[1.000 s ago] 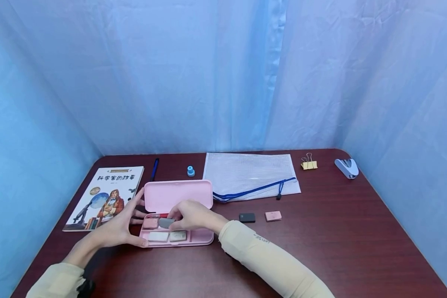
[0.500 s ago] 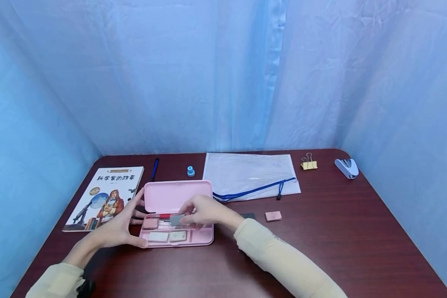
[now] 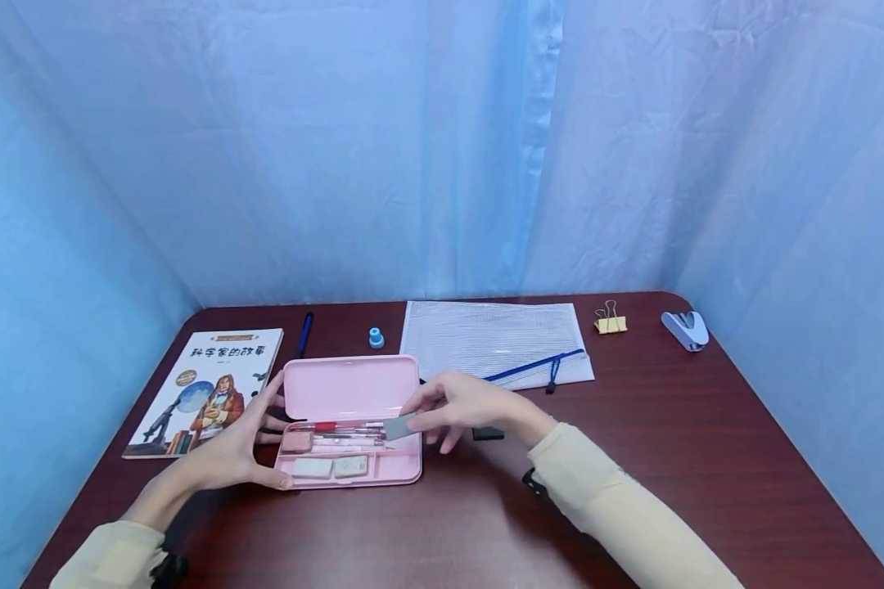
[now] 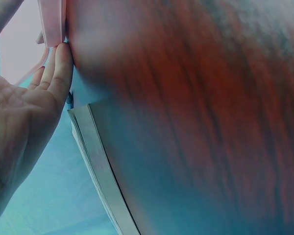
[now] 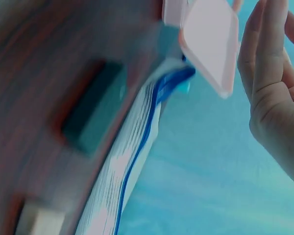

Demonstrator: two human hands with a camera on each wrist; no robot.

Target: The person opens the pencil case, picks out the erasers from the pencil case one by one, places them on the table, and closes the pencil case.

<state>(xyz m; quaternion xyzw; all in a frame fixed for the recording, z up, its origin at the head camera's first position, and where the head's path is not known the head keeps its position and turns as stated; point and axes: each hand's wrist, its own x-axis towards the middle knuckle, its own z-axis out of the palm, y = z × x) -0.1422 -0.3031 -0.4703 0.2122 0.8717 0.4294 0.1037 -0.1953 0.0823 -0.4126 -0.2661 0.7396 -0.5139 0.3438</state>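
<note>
A pink pencil case (image 3: 399, 468) lies open. My left hand (image 3: 228, 442) rests against its left end, thumb at the front corner and fairly straight fingers along the back left side. My right hand (image 3: 471, 406) pinches a grey eraser (image 3: 400, 427) between thumb and fingers, just above the case's right end. Inside the case are a pink eraser (image 3: 298, 442), a white eraser (image 3: 313, 468), an off-white eraser (image 3: 351, 466) and several pens (image 3: 331, 428). The right wrist view shows the right hand (image 5: 274, 73) beside the lid (image 5: 210, 44); the grey eraser is not clear there.
A black eraser (image 3: 489, 433) lies under the right wrist. Behind are a mesh zip bag (image 3: 493, 335), a light-blue bottle-shaped item (image 3: 376, 338) and a blue pen (image 3: 305, 334). A book (image 3: 206, 393) is left; a binder clip (image 3: 611, 321) and stapler (image 3: 685, 330) are right.
My right hand has lifted the grey eraser from beside the pink one and carried it right, uncovering the pens. The right arm now hides the pink eraser on the table. My left hand stays put.
</note>
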